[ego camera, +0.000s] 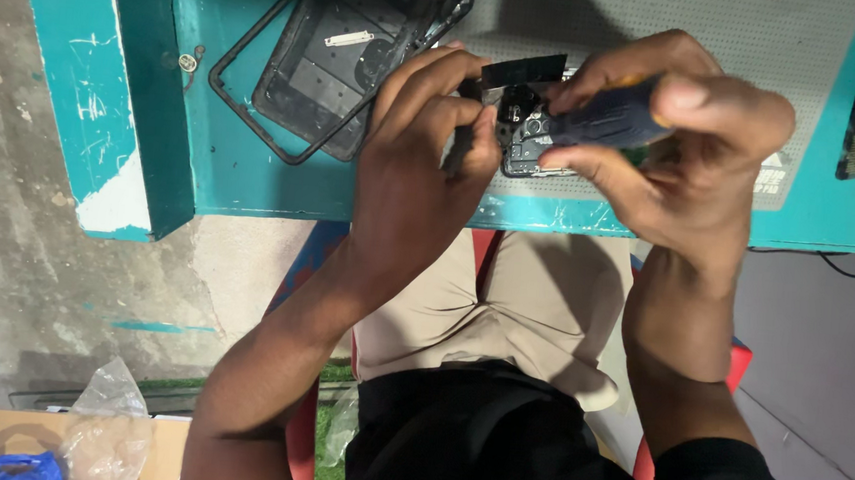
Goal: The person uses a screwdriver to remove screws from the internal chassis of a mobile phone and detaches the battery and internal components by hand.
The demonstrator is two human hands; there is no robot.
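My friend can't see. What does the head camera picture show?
Two hands work on an opened phone at a teal table's edge: the right hand grips a dark blue tool handle, the left hand steadies the phone. A removed back cover lies beside them.

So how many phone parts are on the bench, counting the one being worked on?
3: a thin black frame at left, a black back cover overlapping it, and the opened phone under both hands. More may be hidden beneath the hands.
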